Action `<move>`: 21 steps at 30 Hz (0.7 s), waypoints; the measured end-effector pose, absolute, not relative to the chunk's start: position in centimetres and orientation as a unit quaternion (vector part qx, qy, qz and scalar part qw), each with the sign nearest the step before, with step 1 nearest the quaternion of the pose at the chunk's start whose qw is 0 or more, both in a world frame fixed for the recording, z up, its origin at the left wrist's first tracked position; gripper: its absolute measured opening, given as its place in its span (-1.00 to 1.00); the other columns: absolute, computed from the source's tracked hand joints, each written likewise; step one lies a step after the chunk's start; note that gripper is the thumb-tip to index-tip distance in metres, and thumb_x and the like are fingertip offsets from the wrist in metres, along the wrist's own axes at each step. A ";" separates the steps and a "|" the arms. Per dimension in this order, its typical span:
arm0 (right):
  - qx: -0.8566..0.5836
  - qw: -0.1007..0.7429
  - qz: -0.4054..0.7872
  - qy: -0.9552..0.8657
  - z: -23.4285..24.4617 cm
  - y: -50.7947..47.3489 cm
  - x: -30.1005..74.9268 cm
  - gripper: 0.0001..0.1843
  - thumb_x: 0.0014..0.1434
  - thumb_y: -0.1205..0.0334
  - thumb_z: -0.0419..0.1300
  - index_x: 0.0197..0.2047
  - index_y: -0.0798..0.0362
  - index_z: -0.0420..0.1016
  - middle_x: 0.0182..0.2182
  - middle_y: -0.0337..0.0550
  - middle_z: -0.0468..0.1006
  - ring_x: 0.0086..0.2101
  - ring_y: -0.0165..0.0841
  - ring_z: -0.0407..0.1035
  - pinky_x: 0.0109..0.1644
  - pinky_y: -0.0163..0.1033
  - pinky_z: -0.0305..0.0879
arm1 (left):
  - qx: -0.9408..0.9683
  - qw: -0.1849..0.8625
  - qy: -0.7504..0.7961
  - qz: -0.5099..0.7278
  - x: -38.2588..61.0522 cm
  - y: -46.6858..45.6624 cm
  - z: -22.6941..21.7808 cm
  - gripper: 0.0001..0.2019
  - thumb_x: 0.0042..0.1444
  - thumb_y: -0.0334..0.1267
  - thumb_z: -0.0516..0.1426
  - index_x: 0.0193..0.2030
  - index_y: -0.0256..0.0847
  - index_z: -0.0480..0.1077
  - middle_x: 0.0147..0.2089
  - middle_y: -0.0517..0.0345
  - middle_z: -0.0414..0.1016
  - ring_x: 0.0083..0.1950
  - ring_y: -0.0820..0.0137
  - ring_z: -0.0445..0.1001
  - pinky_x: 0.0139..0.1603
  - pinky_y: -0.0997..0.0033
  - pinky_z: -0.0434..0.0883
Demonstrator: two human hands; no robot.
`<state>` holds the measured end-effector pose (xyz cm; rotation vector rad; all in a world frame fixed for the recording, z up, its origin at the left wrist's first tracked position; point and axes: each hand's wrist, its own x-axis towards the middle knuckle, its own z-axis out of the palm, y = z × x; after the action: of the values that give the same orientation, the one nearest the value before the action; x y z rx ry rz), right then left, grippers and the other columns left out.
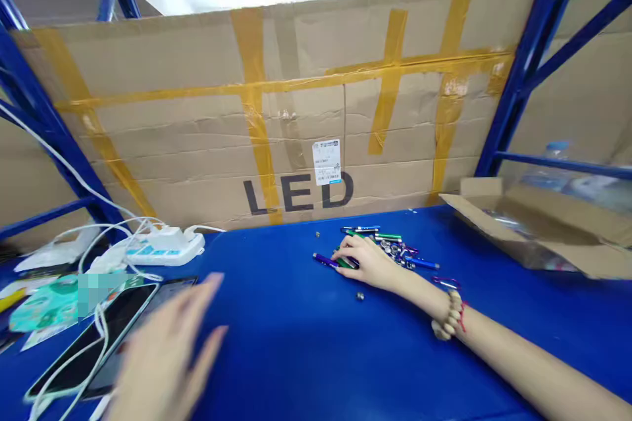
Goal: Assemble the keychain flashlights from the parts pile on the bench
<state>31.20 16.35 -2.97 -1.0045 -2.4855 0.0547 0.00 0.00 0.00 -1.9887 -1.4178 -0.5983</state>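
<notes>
My right hand (pixel 368 263) reaches forward to a small pile of pen-shaped sticks (pixel 390 245) in purple, green and blue on the blue table (pixel 306 342). Its fingers curl over a green stick and touch a purple stick (pixel 326 260) at the pile's left edge. A bead bracelet (pixel 450 319) is on that wrist. My left hand (pixel 165 355) hovers low at the front left, blurred, with fingers stretched out and nothing in it, close above a dark tablet (pixel 106 332).
A white power strip (pixel 165 247) with white cables lies at the left, beside papers and packets. An open cardboard box (pixel 533 230) sits at the right. A taped cardboard wall marked LED (pixel 299 194) closes the back. Small metal bits (pixel 360 296) lie near the wrist.
</notes>
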 end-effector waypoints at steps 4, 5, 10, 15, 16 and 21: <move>-0.375 0.232 0.012 -0.898 -3.0 16.3 31.9 -0.84 0.13 0.26 0.22 -0.18 0.05 0.52 -0.27 -0.09 0.41 -0.20 -0.25 0.30 -0.14 -0.17 0.23 | -0.873 0.167 -0.447 -0.100 10.7 4.9 -1.1 -0.64 0.21 -0.42 -0.05 0.14 -0.10 0.19 0.06 0.07 0.37 -0.03 0.29 0.41 -0.09 0.33 0.41; -0.374 0.232 0.012 -0.898 -2.9 16.3 32.1 -0.83 0.13 0.25 0.22 -0.18 0.06 0.51 -0.27 -0.09 0.41 -0.20 -0.25 0.30 -0.14 -0.18 0.23 | -0.878 0.149 -0.449 -0.066 12.4 6.5 -1.3 -0.61 0.19 -0.46 -0.05 0.15 -0.15 0.18 0.10 0.01 0.33 0.01 0.25 0.39 -0.04 0.27 0.39; -0.346 0.205 0.040 -0.915 -2.0 16.4 33.1 -0.74 0.10 0.03 0.23 -0.20 -0.01 0.50 -0.37 -0.24 0.44 -0.38 -0.42 0.34 -0.31 -0.37 0.27 | -0.847 0.102 -0.516 -0.068 15.1 13.6 -2.2 -0.77 0.23 -0.41 -0.07 -0.01 -0.38 0.27 0.04 -0.27 0.29 -0.01 0.07 0.37 -0.19 0.17 0.42; -0.399 0.215 0.008 -0.891 -0.5 16.9 34.9 -0.85 0.14 0.11 0.18 -0.27 -0.03 0.51 -0.36 -0.25 0.48 -0.39 -0.41 0.36 -0.35 -0.35 0.21 | -0.843 0.069 -0.520 -0.121 13.4 14.0 -2.4 -0.86 0.25 -0.39 -0.07 -0.15 -0.29 0.28 -0.07 -0.07 0.36 -0.09 0.22 0.42 -0.19 0.30 0.41; -0.423 0.224 -0.005 -0.878 -0.1 17.0 35.4 -0.86 0.14 0.15 0.16 -0.27 -0.02 0.50 -0.34 -0.24 0.49 -0.38 -0.39 0.36 -0.34 -0.33 0.19 | -0.839 0.064 -0.522 -0.139 13.0 13.6 -2.1 -0.87 0.26 -0.38 -0.08 -0.16 -0.27 0.27 -0.08 -0.02 0.36 -0.12 0.28 0.43 -0.20 0.35 0.41; -0.532 0.237 -0.021 -0.813 1.0 18.2 38.1 -0.86 0.10 0.26 0.11 -0.32 0.00 0.50 -0.37 -0.21 0.53 -0.43 -0.36 0.35 -0.46 -0.32 0.09 | -0.807 0.057 -0.534 -0.244 11.1 12.3 -0.2 -0.88 0.30 -0.30 -0.14 -0.10 -0.20 0.15 -0.08 0.07 0.34 -0.12 0.38 0.44 -0.17 0.42 0.40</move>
<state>38.10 18.20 0.98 -1.4575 -2.2287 -0.0563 11.14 12.32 -0.25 -2.4488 -1.6201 -0.7392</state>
